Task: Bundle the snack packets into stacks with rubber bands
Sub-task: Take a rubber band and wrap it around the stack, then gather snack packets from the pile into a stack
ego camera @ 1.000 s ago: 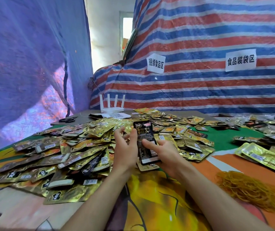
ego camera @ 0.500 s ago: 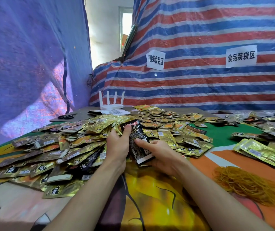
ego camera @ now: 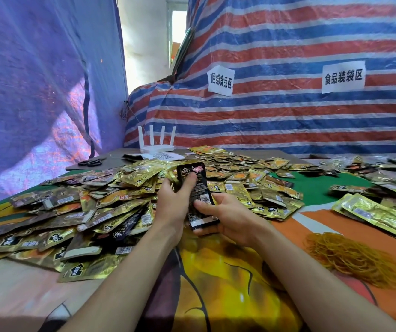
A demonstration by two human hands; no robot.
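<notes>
Gripping the black packet stack (ego camera: pixel 198 188), your left hand (ego camera: pixel 171 202) and right hand (ego camera: pixel 230 219) hold it just above the loose packet heap (ego camera: pixel 120 188). Judged light, limp, slick foil: pinch across flat faces mid-length.

Black packet stack (ego camera: pixel 197 188) upright between my left hand (ego camera: pixel 171 204) and right hand (ego camera: pixel 230 218); gold packet heap (ego camera: pixel 120 202) behind, rubber band pile (ego camera: pixel 350 255) right.

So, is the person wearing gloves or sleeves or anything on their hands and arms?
No gloves at all! The left hand and right hand are both bare, with no rings, watch or bracelet showing. The left forearm and right forearm are uncovered too, all the way to the picture's edge, so no sleeves are in view.
</notes>
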